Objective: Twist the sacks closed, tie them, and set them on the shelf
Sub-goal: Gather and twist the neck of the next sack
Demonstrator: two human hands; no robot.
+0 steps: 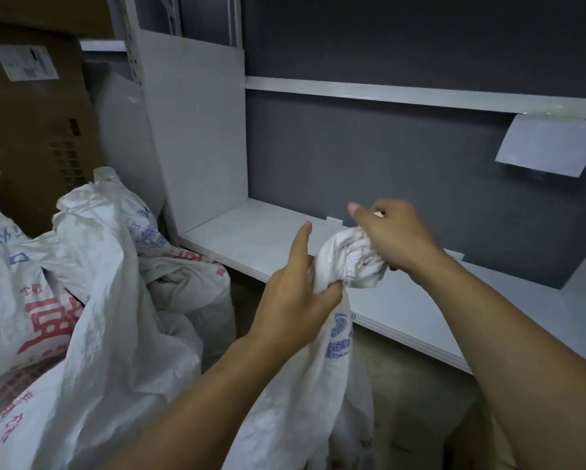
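A white woven sack (305, 395) with blue print hangs in front of the white shelf (250, 245), its mouth twisted into a thick bunch at the top. My left hand (295, 296) holds the sack's neck just below the twist, thumb pinching the cloth and index finger pointing up. My right hand (393, 235) grips the bunched top from the right, fingers curled round it. The sack's lower part runs out of view at the bottom.
Several more white sacks (81, 300) with red and blue print are piled at the left. A cardboard box (37, 130) stands behind them. A higher shelf board (420, 96) crosses the grey back wall, with a paper sheet (549, 145) hanging from it at the right.
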